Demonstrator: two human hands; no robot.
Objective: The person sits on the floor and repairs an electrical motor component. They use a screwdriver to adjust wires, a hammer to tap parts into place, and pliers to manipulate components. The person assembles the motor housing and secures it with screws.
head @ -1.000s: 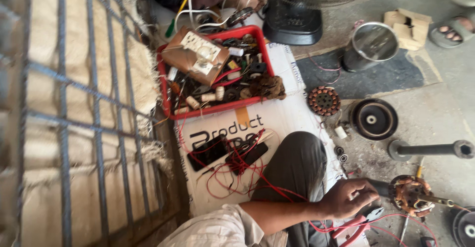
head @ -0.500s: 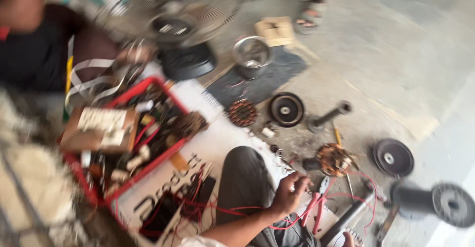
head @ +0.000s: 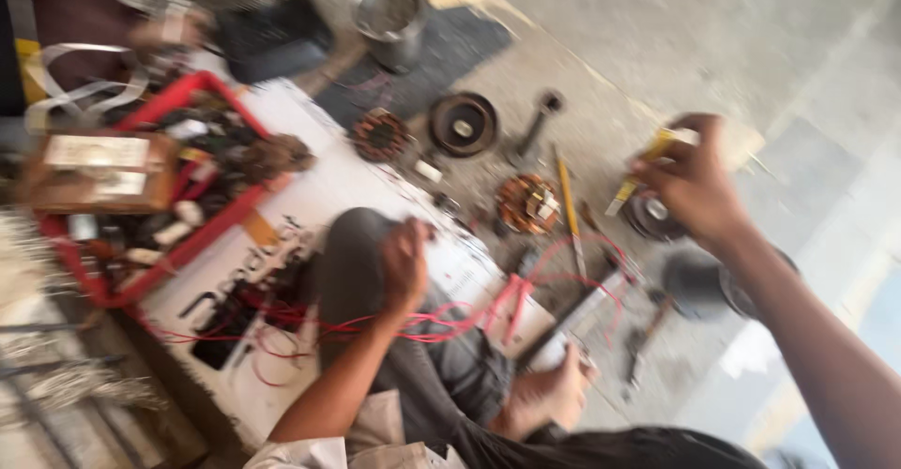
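Yellow catches my eye: my right hand [head: 699,192] has its grip pinching a yellow-handled slim tool [head: 648,164], held up near the copper-wound motor stator [head: 528,203]; left hand unseen.

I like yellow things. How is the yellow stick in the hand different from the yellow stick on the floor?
The right hand pinches the held stick up in the air, tilted; the floor stick lies flat among the motor parts. The held stick looks shorter and thicker with a pale end, though it is blurred; the floor stick looks long and thin, like a pencil. Both are yellow.
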